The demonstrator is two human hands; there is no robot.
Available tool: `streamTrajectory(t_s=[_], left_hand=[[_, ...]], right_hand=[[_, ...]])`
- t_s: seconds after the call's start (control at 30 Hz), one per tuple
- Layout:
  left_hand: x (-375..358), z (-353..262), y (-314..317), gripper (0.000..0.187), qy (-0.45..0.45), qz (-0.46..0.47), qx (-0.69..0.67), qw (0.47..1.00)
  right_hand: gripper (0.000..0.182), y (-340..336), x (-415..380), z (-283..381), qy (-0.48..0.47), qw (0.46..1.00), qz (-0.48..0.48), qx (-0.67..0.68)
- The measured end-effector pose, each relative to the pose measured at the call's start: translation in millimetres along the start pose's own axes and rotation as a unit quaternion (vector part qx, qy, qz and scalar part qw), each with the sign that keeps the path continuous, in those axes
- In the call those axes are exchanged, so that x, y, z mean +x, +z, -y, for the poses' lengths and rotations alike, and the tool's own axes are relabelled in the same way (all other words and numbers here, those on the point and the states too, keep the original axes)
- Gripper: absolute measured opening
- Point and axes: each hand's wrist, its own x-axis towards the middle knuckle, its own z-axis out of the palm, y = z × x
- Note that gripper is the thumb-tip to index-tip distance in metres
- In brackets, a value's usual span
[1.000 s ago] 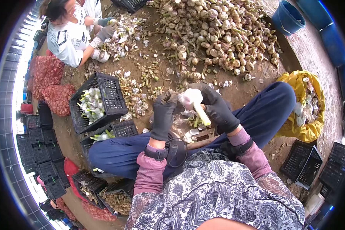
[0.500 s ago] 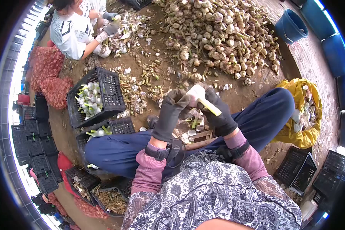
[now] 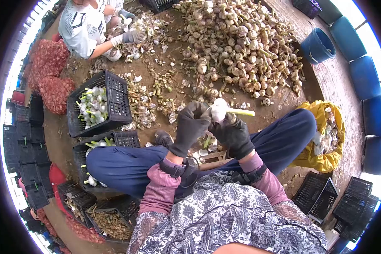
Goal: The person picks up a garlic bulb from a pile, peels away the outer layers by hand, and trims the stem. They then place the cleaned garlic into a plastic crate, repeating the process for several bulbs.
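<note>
A white garlic bulb (image 3: 218,110) with a cut pale-green stem pointing right is held up between my two gloved hands, above my lap. My left hand (image 3: 193,122), in a dark glove, has its fingers closed against the bulb's left side. Beneath the bulb and stem, my right hand (image 3: 233,134) is wrapped around its lower right part; some fingertips are hidden. Below the hands, stem pieces and peeled skins lie by a small wooden piece (image 3: 213,157) between my legs.
A large garlic heap (image 3: 241,46) lies ahead. Black crates (image 3: 119,101) of clean garlic stand at left, a yellow sack (image 3: 302,156) of skins at right. A blue bucket (image 3: 317,45) is far right. Another person (image 3: 86,29) in gloves sits at upper left, beside red net sacks (image 3: 51,76).
The garlic bulb has turned, so its stem now points right instead of down-right. My right hand has shifted lower and left under it. The other person's hands have moved apart.
</note>
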Motion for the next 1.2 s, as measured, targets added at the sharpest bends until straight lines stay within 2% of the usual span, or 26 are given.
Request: streamTrajectory(t_s=[0.03,0.07,0.13,0.17,0.23,0.27,0.3,0.4,0.43,0.47,0.53,0.57,0.6,0.63,0.67,0.73,0.77,0.87,0.9,0.97,1.0,1.07,1.13,1.17,1.2], left_hand=[[3,21,-4,0.013,0.045,-0.016,0.08,0.996],[2,19,-3,0.015,0.109,-0.036,0.186,0.976],[-1,12,-1,0.018,0.23,-0.073,0.388,0.889],[-2,14,-3,0.027,0.213,-0.064,0.41,0.885],[-2,15,-8,0.039,0.147,-0.041,0.255,0.955],[-3,10,-10,0.046,0.11,-0.028,0.174,0.978],[-6,0,-17,0.067,0.064,0.0,0.206,0.977],[-8,0,-15,0.076,0.169,0.045,0.198,0.964],[-12,-2,-11,0.08,0.131,0.079,0.123,0.981],[-14,4,-15,0.07,0.104,0.061,0.095,0.988],[-18,-8,-16,0.053,0.05,0.006,0.006,0.999],[-15,-6,-26,0.047,0.028,-0.003,0.081,0.996],[-15,-2,-25,0.048,-0.044,-0.044,-0.054,0.997],[-19,-1,-27,0.048,-0.075,-0.048,-0.127,0.988],[-20,-9,-25,0.048,-0.106,-0.051,-0.2,0.973],[-20,-6,-26,0.049,-0.102,-0.048,-0.207,0.972],[-20,-2,-28,0.05,-0.101,-0.046,-0.21,0.971],[-19,13,-40,0.053,-0.13,-0.02,-0.223,0.966],[-18,17,-42,0.054,-0.115,-0.005,-0.256,0.96],[-16,25,-44,0.055,-0.103,0.042,-0.386,0.916],[-15,28,-45,0.055,-0.095,0.064,-0.448,0.887],[-15,30,-47,0.053,-0.083,0.072,-0.448,0.887],[-12,30,-51,0.052,-0.069,0.08,-0.448,0.888],[-8,43,-60,0.049,-0.092,0.065,-0.422,0.899],[-11,38,-57,0.049,-0.094,0.011,-0.372,0.923]], right_hand=[[0.048,3,2,-2,0.014,0.998,0.038,0.052],[0.05,-1,2,-3,0.006,0.999,0.027,0.033],[0.054,-7,2,-5,-0.009,1.0,0.005,-0.004],[0.054,-7,5,-6,-0.018,1.0,-0.001,-0.009],[0.056,-5,4,-2,-0.057,0.991,-0.057,-0.104],[0.057,18,4,1,-0.085,0.972,-0.106,-0.193],[0.058,34,5,2,-0.112,0.942,-0.154,-0.278],[0.063,52,14,4,-0.092,0.801,-0.172,-0.565],[0.067,49,20,-2,-0.114,0.771,-0.128,-0.614],[0.076,51,23,-10,-0.15,0.675,-0.081,-0.718],[0.079,73,22,-20,-0.124,0.674,-0.089,-0.723],[0.075,75,22,-23,-0.146,0.642,-0.077,-0.749],[0.072,76,21,-25,-0.168,0.608,-0.066,-0.773],[0.068,76,20,-26,-0.189,0.572,-0.055,-0.796],[0.062,71,20,-25,-0.188,0.578,-0.056,-0.792],[0.049,57,24,-23,-0.186,0.59,-0.058,-0.783],[0.033,62,28,-25,-0.199,0.61,-0.081,-0.763],[0.023,36,37,-20,-0.189,0.627,-0.07,-0.752],[0.016,37,39,-19,-0.17,0.702,-0.087,-0.686],[0.013,31,44,-8,-0.148,0.869,-0.153,-0.446],[0.012,29,45,-1,-0.133,0.924,-0.181,-0.31],[0.017,24,44,8,-0.113,0.853,-0.163,-0.482],[0.022,19,45,14,-0.089,0.753,-0.136,-0.638],[0.024,20,43,13,-0.127,0.506,-0.077,-0.85],[0.024,32,42,6,-0.135,0.579,-0.086,-0.799]])
